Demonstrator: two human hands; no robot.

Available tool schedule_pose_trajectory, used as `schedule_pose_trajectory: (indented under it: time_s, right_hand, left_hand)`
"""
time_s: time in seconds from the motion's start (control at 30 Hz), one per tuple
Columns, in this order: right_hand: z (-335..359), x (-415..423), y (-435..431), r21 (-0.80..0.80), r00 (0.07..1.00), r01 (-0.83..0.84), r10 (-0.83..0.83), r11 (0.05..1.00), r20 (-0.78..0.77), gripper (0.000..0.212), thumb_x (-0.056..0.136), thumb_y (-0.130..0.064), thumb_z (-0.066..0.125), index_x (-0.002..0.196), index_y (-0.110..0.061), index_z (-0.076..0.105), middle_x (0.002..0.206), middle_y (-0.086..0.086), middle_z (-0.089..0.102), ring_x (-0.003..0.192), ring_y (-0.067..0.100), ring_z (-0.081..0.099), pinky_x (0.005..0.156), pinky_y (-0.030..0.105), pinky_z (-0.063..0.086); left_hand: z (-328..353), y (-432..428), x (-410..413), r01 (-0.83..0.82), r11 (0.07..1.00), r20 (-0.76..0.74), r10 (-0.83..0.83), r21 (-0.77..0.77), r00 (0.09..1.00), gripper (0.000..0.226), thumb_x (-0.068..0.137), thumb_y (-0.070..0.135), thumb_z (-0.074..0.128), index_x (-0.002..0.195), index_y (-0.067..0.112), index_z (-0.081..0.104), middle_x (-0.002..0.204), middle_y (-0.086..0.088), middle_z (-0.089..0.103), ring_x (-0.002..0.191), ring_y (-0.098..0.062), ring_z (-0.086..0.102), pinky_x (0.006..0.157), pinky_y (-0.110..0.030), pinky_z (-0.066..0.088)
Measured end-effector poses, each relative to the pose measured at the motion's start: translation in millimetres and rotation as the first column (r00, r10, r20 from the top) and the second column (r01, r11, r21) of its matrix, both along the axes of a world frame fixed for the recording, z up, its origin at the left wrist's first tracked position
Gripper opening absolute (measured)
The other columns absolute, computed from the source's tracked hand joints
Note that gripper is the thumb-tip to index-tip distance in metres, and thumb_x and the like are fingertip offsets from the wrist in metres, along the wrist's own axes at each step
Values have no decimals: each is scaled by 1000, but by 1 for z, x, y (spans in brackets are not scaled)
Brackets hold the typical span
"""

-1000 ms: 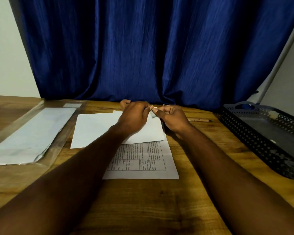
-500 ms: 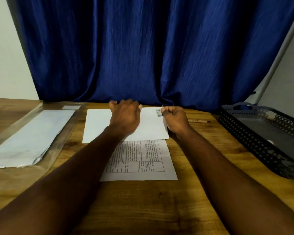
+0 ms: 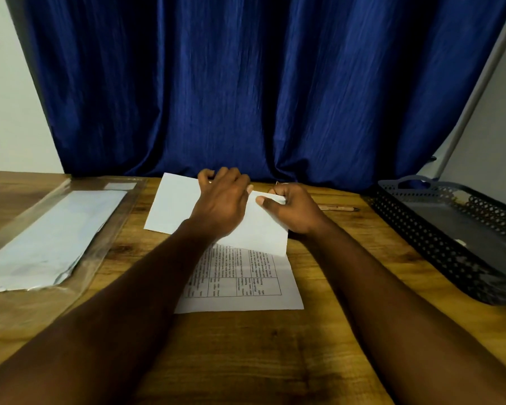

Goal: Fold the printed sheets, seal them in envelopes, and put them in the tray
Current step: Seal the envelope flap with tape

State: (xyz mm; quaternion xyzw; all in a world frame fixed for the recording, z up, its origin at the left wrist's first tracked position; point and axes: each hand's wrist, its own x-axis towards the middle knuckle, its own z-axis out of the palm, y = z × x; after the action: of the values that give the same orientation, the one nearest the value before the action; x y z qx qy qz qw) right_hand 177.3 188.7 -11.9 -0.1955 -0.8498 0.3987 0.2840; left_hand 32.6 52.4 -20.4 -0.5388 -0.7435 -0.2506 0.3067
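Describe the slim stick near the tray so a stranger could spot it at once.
On the brown wooden table, find the dark perforated plastic tray at right. Between it and the right hand lies a slim brown pen or pencil, the only thin non-paper item.

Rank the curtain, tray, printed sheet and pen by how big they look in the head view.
1. Curtain, by far the largest.
2. Tray, though the frame cuts it off.
3. Printed sheet. It is partly covered and nearer the camera, so its place against the tray is unsure.
4. Pen.
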Motion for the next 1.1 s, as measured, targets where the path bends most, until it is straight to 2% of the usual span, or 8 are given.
schedule_pose_trajectory:
  time_s: [0.13, 0.27, 0.4, 0.5, 0.67, 0.8, 0.93, 1.1]
  right_hand:
    - [-2, -1, 9, -356, 981, 49, -113, 933, -161, 12, 99, -29, 76, 100, -17, 79, 94, 9, 82, 85, 28, 77, 74, 40, 62]
    - [-1, 2, 18, -616, 941, 9, -216, 788, -262, 20, 100, -26, 74, 119, -20, 77, 107, 6, 82, 102, 30, 79, 89, 49, 65]
    - [2, 1, 12, -659, 949, -64, -157, 750, -272, 21, 102, -24, 72, 121, -15, 74, 110, 7, 81, 90, 21, 76, 72, 34, 62]
    - [2, 0, 12, -584, 977, -21, -108, 812, -185, 17, 102, -26, 71, 112, -14, 76, 101, 6, 80, 83, 16, 70, 71, 31, 58]
    - [3, 2, 15, -452, 967, 156, -230, 878, -113, 36, 102, -39, 70, 106, -4, 75, 92, 9, 74, 79, 22, 64, 63, 28, 57]
    - [11, 1, 10, -479, 939, 147, -274, 866, -208, 27, 101, -33, 73, 99, -6, 77, 98, 8, 82, 88, 22, 75, 84, 37, 64]
    - [24, 8, -3, -447, 946, 116, -236, 887, -221, 15, 103, -18, 70, 106, -5, 76, 100, 7, 81, 86, 19, 78, 72, 24, 64]
    - [36, 48, 10, -408, 921, 188, -305, 893, -243, 12, 103, -16, 70, 97, -7, 76, 92, 1, 80, 75, 8, 75, 71, 22, 60]
  left_hand:
    - [2, -1, 2, -213, 975, 116, 204, 70, 972, 43, 101, 50, 53, 136, 25, 54, 150, -4, 44, 142, -26, 39, 115, -58, 23]
    - [3, -2, 4, -375, 892, 430, 244, 251, 869, 66, 93, 60, 62, 139, 15, 50, 151, -11, 39, 139, -32, 38, 108, -56, 36]
    - [6, 5, 3, -311, 893, 867, -148, 324, 476, 65, 92, 60, 68, 134, 12, 55, 134, -6, 62, 121, -25, 62, 103, -48, 53]
    - [8, 6, 2, -220, 882, 902, -370, 416, 222, 42, 96, 47, 70, 126, 18, 67, 121, 0, 75, 109, -24, 72, 100, -49, 58]
    - [19, 5, 12, -91, 898, 887, -402, 430, 229, 37, 102, 35, 68, 132, 14, 67, 126, -1, 74, 109, -23, 72, 94, -39, 58]
    - [16, 8, 27, 94, 913, 891, -409, 398, 196, 33, 105, 31, 64, 133, 15, 66, 126, 1, 73, 97, -8, 71, 74, -21, 58]
    - [24, 12, 42, 125, 893, 888, -445, 431, 116, 25, 104, 47, 59, 118, 27, 66, 123, -1, 76, 106, -20, 74, 94, -43, 60]
    - [31, 19, 62, 11, 900, 893, -434, 436, 119, 68, 101, 74, 33, 99, 16, 69, 85, -9, 75, 73, -27, 69, 60, -34, 49]
